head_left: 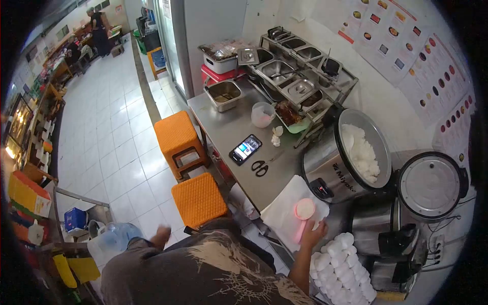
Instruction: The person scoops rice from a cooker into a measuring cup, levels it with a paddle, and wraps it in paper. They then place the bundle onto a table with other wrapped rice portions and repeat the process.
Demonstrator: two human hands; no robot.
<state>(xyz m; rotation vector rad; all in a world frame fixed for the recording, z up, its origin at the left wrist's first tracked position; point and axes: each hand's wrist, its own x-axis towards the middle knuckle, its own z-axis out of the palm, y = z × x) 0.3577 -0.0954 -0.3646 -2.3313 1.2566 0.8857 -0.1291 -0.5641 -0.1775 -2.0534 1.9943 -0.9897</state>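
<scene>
My right hand is at the lower right, its fingers around the handle of a pink scoop filled with something white. The scoop rests over a stack of white paper sheets at the front of the steel table. My left hand hangs over the floor left of the stools, small and blurred; what its fingers do is unclear. Beyond the paper lie black-handled scissors and a phone with a lit screen. To the right stands an open rice cooker holding white rice.
White eggs are piled right of my right arm. Steel trays stand in a rack at the table's back. Two orange stools stand beside the table. A round lid is at the far right. People are in the background.
</scene>
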